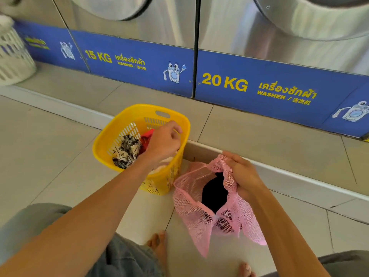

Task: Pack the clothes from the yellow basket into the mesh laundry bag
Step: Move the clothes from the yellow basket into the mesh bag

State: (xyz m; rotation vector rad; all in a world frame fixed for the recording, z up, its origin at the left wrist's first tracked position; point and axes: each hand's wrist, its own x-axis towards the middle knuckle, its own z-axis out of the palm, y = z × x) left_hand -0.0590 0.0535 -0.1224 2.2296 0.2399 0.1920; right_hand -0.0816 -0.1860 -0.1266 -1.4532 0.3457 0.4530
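A yellow basket (119,124) stands on the tiled floor, holding a black-and-white patterned cloth (126,149), a red garment (146,137) and something white under my forearm. My left hand (163,140) reaches into the basket over the red garment, fingers curled; whether it grips cloth is hidden. To the right of the basket sits the pink mesh laundry bag (191,208), its mouth open with a black garment (214,193) inside. My right hand (239,172) pinches the bag's upper rim and holds it up.
Steel washers with blue 15 KG and 20 KG panels (225,83) stand on a raised tiled step (279,166) right behind basket and bag. A white basket (14,56) stands far left. My knees and bare feet (157,246) are at the bottom.
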